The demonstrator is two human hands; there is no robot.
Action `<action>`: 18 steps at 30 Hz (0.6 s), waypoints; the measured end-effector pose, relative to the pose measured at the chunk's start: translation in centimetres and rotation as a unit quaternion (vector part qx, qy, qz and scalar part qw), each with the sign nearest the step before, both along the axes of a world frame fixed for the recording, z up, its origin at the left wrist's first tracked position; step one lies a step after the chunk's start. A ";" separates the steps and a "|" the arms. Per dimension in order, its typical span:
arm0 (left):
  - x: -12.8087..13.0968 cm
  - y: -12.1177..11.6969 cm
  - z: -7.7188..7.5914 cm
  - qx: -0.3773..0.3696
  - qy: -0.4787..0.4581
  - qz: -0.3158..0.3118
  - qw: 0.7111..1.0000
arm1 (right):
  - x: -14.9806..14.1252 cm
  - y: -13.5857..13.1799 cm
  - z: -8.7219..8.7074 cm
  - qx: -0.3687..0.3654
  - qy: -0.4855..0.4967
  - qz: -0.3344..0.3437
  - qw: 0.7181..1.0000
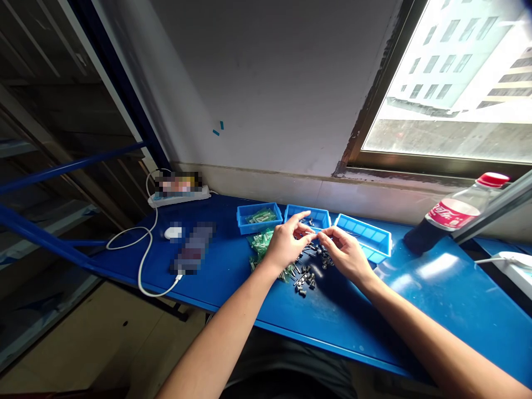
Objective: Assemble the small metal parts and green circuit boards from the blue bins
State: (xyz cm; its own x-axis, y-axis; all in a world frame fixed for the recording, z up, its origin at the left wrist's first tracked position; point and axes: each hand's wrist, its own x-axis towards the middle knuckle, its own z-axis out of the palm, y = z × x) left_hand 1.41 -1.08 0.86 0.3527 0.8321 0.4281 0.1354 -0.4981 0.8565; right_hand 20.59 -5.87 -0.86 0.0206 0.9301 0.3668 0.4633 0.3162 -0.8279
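My left hand (286, 242) and my right hand (344, 254) meet fingertip to fingertip above the blue table (245, 293). Each pinches with thumb and fingers; whatever sits between them is too small and covered to name. Beneath them lies a loose pile of small dark metal parts (305, 280), which look like short screws or studs. Left of the pile, by my left wrist, are small green plastic packets (261, 241). Behind my hands stands a blue bin (291, 209) with a few small parts in it, partly hidden by my left fingers.
A left blue bin (245, 226) holds green packets; a longer blue bin (384, 237) stands right. A cola bottle (453, 213) leans near the window. Leftward lie a blurred phone-like object (194, 246), a white cable (143, 271), a white round object (172, 233) and a power strip (199, 194).
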 end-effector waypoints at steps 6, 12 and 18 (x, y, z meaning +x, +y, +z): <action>0.1 0.3 -0.1 -0.108 -0.096 -0.041 0.989 | -0.2 0.2 -0.5 0.033 -0.025 0.042 0.998; 0.0 -0.1 0.3 -0.071 -0.032 -0.013 0.997 | -0.4 0.2 -0.9 0.027 -0.007 0.049 0.998; 0.0 0.2 0.2 -0.068 -0.053 -0.023 0.996 | -0.4 0.1 -0.8 0.037 -0.012 0.053 0.998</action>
State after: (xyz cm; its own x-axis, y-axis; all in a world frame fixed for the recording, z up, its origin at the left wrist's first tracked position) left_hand 1.38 -0.91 1.08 0.3504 0.8688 0.3498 0.0203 -0.3804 0.9246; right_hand 20.19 -5.75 -1.70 -0.0861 0.8971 0.4334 0.4432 0.4240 -0.7898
